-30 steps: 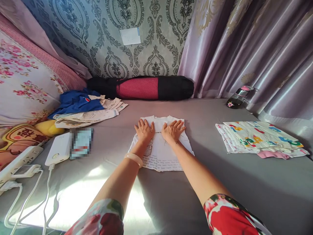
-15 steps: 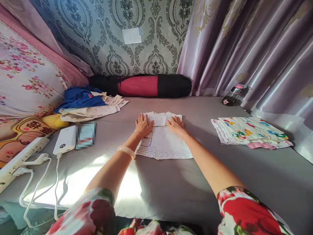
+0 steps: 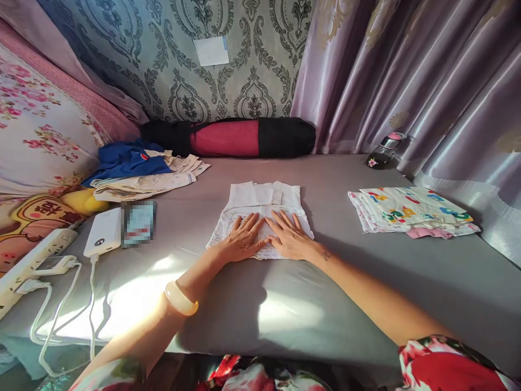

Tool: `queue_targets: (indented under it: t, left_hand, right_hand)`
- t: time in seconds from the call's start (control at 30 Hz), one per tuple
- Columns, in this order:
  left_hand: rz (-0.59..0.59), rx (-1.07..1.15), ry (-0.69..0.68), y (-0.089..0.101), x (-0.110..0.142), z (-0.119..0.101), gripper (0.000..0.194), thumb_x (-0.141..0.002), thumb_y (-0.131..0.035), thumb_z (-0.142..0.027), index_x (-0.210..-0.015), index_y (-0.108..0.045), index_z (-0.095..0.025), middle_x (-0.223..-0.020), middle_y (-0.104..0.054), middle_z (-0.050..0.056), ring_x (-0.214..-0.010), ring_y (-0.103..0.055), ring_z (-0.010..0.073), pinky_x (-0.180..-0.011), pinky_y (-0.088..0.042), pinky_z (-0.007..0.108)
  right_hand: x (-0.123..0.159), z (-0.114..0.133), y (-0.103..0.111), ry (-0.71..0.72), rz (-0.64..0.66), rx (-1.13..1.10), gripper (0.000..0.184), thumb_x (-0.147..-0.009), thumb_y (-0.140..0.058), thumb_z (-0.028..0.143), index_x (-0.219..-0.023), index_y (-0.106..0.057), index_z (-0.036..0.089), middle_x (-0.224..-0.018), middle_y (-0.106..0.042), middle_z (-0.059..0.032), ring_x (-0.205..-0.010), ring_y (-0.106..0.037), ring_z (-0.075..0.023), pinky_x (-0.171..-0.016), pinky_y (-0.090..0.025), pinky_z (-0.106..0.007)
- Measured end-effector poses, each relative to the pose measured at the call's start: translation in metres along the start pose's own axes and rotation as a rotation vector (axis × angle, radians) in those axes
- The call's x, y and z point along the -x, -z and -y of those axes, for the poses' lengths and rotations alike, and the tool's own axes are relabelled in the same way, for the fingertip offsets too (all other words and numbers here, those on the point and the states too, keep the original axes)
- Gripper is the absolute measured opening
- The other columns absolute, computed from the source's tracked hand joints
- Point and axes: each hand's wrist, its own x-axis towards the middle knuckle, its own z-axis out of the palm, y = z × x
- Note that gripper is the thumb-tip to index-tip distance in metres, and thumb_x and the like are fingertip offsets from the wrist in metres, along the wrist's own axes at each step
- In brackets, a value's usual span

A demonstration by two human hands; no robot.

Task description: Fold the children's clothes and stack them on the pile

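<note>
A small white shirt (image 3: 254,194) with printed lettering and a drawing lies on the grey bed sheet (image 3: 334,271), its sleeves folded in across the upper part. My left hand (image 3: 243,238) rests flat on the lower left half of the shirt, fingers spread. Beside it, my right hand (image 3: 290,234) presses flat on the lower right half, fingers apart. The two thumbs nearly meet over the middle, and the palms cover much of the print. A pale bangle (image 3: 181,298) circles my left wrist.
Folded patterned clothes (image 3: 413,209) lie to the right, with a dark bottle (image 3: 382,152) behind. At left are a clothes pile (image 3: 138,168), a white power bank (image 3: 103,232), a blurred-out item (image 3: 138,224) and a cabled power strip (image 3: 36,258). A black-and-red roll bag (image 3: 228,138) lies along the wall.
Both hands have slid from the shirt's shoulder area down to its lower half and come closer together. The folded upper part is uncovered. The view has shifted slightly.
</note>
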Motion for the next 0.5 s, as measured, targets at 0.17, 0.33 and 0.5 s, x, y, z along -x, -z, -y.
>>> queue_targets:
  t: [0.17,0.33,0.5]
  left_hand:
    - [-0.032,-0.045,0.018,-0.0056,-0.0003,0.0012,0.073,-0.098,-0.027,-0.062,-0.156,-0.023,-0.018,-0.163,-0.022,0.016,-0.151,-0.017,0.0308,-0.12,-0.014,0.055]
    - [-0.022,-0.048,0.036,-0.0064,-0.0017,0.0009,0.074,-0.098,-0.028,-0.062,-0.156,-0.022,-0.018,-0.163,-0.021,0.016,-0.151,-0.017,0.0304,-0.12,-0.013,0.055]
    - [-0.066,-0.043,-0.014,-0.0057,0.0047,-0.0002,0.066,-0.1,-0.029,-0.057,-0.151,-0.034,-0.016,-0.159,-0.031,0.018,-0.149,-0.024,0.03,-0.12,-0.017,0.054]
  right_hand:
    - [0.0,0.0013,-0.0014,-0.02,-0.003,-0.001,0.062,-0.1,-0.033,0.045,-0.157,-0.027,0.019,-0.165,-0.015,-0.01,-0.151,-0.01,-0.031,-0.12,-0.006,-0.058]
    - [-0.0005,0.0019,-0.0012,-0.031,0.0,-0.011,0.062,-0.101,-0.033,0.045,-0.157,-0.027,0.019,-0.165,-0.015,-0.0088,-0.152,-0.009,-0.0301,-0.121,-0.005,-0.057]
    - [0.0025,0.0024,0.0003,-0.027,0.011,-0.014,0.06,-0.101,-0.035,0.044,-0.156,-0.03,0.019,-0.165,-0.017,-0.0093,-0.152,-0.01,-0.0295,-0.121,-0.007,-0.056]
